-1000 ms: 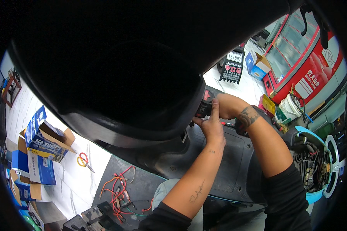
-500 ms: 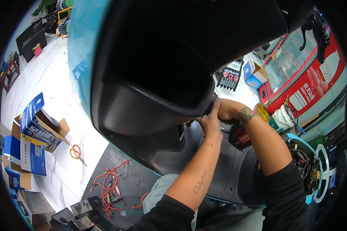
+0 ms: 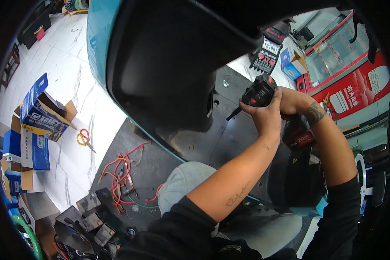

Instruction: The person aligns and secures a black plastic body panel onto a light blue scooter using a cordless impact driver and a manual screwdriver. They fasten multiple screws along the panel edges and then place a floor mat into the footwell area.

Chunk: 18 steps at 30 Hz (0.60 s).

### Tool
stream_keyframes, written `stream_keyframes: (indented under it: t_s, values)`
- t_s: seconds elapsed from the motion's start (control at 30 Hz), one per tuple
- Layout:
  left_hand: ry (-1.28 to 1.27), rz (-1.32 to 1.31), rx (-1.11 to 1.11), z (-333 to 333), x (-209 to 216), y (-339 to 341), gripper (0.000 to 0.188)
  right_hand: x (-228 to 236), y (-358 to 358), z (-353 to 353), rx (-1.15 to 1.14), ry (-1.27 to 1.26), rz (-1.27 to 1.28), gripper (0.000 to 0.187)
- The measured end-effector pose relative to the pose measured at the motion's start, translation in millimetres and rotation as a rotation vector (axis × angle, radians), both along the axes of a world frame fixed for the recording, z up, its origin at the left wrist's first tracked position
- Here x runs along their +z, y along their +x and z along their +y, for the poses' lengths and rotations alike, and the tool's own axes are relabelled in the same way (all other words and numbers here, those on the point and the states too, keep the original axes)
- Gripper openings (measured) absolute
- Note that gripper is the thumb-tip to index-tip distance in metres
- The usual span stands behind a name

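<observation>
A black and red cordless drill (image 3: 259, 92) is in both my hands, over the floorboard of a scooter. My right hand (image 3: 294, 103) is closed round its handle, and the battery pack shows below the wrist. At the drill's front end, my left hand (image 3: 266, 118) grips the body with the thumb up along its side. The thin dark bit (image 3: 234, 114) points down and to the left, apart from any surface I can see. Left of it stands the scooter's black inner front panel (image 3: 160, 86). The fingers of my right hand are partly hidden.
Red and orange wires (image 3: 121, 173) lie on a dark mat at lower left, near several dark battery blocks (image 3: 91, 221). Scissors (image 3: 85, 139) rest on the white floor beside opened blue cartons (image 3: 45, 115). A red glass-topped freezer (image 3: 355, 89) stands at right.
The drill and both hands have come out from beside the black panel and moved right. Its bit, hidden before, now shows. The whole view has shifted too.
</observation>
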State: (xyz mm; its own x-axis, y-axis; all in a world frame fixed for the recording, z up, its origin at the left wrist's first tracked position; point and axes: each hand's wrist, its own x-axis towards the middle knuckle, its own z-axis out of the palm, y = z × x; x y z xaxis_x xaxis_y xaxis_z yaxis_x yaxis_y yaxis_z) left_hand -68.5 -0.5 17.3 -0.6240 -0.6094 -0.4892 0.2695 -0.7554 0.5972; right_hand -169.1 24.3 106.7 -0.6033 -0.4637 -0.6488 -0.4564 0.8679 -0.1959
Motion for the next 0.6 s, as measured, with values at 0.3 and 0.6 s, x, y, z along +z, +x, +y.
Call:
stream_keyframes:
  t_s: [0.3, 0.6]
  values:
    - [-0.242, -0.141, -0.113, -8.1, -3.5, 74.5, 0.129, -30.4, 35.4, 10.1, 0.258, -0.212, -0.074, 0.021]
    - [-0.268, -0.214, -0.148, -33.2, -31.5, 117.5, 0.121, -68.0, 60.5, -19.3, 0.165, -0.132, -0.256, 0.024]
